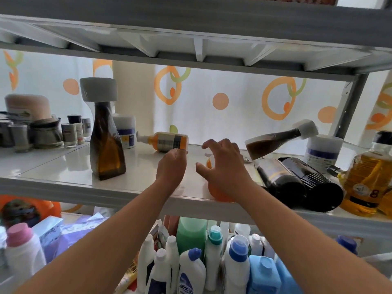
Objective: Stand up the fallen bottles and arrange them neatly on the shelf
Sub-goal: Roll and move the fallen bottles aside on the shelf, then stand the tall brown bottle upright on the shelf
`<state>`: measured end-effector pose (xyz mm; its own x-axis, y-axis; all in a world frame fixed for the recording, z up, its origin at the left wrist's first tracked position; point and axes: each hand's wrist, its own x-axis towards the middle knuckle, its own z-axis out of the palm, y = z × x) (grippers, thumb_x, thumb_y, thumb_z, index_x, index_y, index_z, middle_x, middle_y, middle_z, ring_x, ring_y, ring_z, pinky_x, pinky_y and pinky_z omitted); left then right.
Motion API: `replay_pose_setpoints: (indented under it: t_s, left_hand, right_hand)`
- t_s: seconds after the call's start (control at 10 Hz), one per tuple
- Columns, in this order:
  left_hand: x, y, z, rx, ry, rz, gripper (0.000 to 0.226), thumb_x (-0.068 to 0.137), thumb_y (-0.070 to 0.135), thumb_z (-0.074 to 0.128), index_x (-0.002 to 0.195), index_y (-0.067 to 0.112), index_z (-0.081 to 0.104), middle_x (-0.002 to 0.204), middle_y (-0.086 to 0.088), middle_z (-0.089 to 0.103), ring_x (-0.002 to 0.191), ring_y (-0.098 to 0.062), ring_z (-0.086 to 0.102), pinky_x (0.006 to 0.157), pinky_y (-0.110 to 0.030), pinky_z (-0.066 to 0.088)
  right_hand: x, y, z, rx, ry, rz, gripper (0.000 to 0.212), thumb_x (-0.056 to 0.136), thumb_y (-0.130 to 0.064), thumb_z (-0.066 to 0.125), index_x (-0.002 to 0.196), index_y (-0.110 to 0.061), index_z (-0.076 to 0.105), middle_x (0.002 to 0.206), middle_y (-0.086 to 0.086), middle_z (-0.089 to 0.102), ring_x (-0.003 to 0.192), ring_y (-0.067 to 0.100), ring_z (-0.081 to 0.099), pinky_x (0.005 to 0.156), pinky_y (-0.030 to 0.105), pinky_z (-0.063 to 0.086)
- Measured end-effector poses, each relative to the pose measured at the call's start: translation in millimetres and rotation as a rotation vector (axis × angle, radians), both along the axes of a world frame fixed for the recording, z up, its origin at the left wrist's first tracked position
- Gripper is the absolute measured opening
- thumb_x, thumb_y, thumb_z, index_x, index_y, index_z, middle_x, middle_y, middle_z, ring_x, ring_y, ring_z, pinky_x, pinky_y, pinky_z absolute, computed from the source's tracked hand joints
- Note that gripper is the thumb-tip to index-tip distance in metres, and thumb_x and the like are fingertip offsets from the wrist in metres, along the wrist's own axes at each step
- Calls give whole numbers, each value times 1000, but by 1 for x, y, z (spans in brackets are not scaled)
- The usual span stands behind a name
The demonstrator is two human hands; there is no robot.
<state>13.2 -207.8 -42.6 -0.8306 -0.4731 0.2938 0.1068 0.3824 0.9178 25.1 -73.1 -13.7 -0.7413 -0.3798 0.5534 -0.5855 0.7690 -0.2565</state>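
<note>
Here the pump bottle (169,142) lies just behind the left fingers (179,152).

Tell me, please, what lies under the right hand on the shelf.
An orange bottle lies on the shelf beneath the right hand; only its orange ends show. The hand covers its middle, so any label is hidden.

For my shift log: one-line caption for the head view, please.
Left hand at a fallen pump bottle, right hand spread over a lying orange bottle, on the shelf.
</note>
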Motion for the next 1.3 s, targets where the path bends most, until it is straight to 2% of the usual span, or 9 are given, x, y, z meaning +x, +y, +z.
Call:
replay_pose_setpoints:
  t_s: [0.2, 0.4, 0.5, 0.6, 0.7, 0.8, 1.0, 1.2, 1.3]
  left_hand:
    - [-32, -25, 13, 84, -42, -47, 40, 94, 26, 37, 115, 0, 59, 119, -20, 60, 114, -38, 54, 94, -45, 45]
    - [-70, -52, 23, 47, 0, -9, 41, 90, 28, 39, 107, -3, 58, 113, -27, 60, 106, -43, 56, 88, -48, 47]
    - [-79, -73, 8, 71, 19, 37, 36, 87, 34, 38, 106, 13, 59, 107, -18, 62, 100, -36, 58, 90, -47, 48]
    - [-83, -84, -1, 37, -1, -14, 33, 91, 34, 36, 113, 18, 54, 105, -9, 59, 96, -25, 54, 86, -39, 48]
    - [-90, -90, -3, 31, 27, -11, 35, 96, 28, 33, 120, 11, 51, 111, -11, 59, 95, -25, 54, 80, -35, 43]
    - [-92, -91, -4, 24, 4, -12, 38, 99, 22, 28, 128, 5, 44, 119, -16, 55, 94, -23, 48, 80, -29, 34]
    - [-94, -100, -11, 53, -27, 89, 37, 101, 20, 24, 121, 1, 48, 124, -20, 56, 114, -33, 52, 90, -32, 38]
    - [-96, -106, -14, 114, 15, 143, 34, 99, 22, 33, 120, 2, 51, 118, -19, 59, 111, -35, 54, 87, -34, 42]
    - [-97, -105, -12, 118, 4, 145, 35, 99, 22, 31, 121, 2, 49, 119, -19, 58, 112, -35, 53, 87, -33, 42]
  right_hand:
    - [-43, -22, 20, -40, -118, 64, 45, 78, -34, 64, 118, -20, 51, 111, 8, 50, 112, 25, 43, 95, 39, 39]
    - [-91, -57, 36, 170, -186, 31, 54, 77, -30, 65, 126, -19, 46, 121, 11, 46, 118, 28, 39, 98, 43, 39]
    - [-115, -77, 43, 237, -184, 27, 58, 76, -28, 67, 128, -18, 46, 123, 10, 48, 116, 27, 42, 93, 38, 42]
    - [-130, -96, 41, 264, -192, 49, 59, 76, -24, 67, 129, -15, 45, 122, 11, 49, 111, 25, 46, 80, 30, 41]
    - [-140, -112, 32, 314, -196, 54, 54, 76, -22, 66, 126, -11, 48, 117, 12, 51, 102, 24, 47, 74, 29, 41]
    - [-150, -123, 30, 445, -204, 12, 54, 76, -24, 67, 125, -11, 48, 116, 13, 52, 99, 24, 49, 74, 29, 43]
    - [-166, -138, 40, 593, -193, -74, 64, 79, -25, 68, 135, -9, 40, 130, 12, 49, 119, 27, 46, 95, 35, 44]
    - [-178, -146, 26, 630, -311, -127, 53, 77, -26, 71, 119, -9, 46, 119, 9, 53, 92, 21, 47, 75, 28, 39]
    - [-181, -149, 20, 601, -271, -142, 54, 75, -28, 73, 117, -7, 47, 118, 9, 42, 89, 21, 47, 72, 28, 39]
